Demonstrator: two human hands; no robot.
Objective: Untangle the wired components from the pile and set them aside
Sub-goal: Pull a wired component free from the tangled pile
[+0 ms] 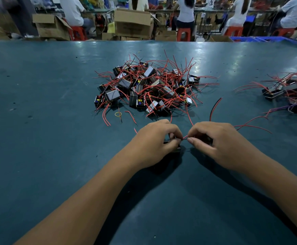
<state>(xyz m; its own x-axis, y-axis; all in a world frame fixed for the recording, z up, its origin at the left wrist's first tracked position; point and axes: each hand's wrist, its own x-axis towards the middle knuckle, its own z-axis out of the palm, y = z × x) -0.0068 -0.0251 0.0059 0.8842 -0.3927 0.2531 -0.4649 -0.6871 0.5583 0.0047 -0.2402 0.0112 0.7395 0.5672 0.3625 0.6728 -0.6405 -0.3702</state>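
A tangled pile (147,87) of small black box components with red and black wires lies in the middle of the dark teal table (38,121). In front of it my left hand (154,145) grips a black component (174,149), mostly hidden under the fingers. My right hand (220,144) curls round another dark component and pinches a wire (184,137) that runs between the two hands. Red and black wire ends (215,106) stick out beyond my right hand.
A second group of wired components (292,92) lies at the table's right edge. A yellow rubber band (118,114) sits near the pile's front. Beyond the far table edge are cardboard boxes (131,23), red stools and seated people.
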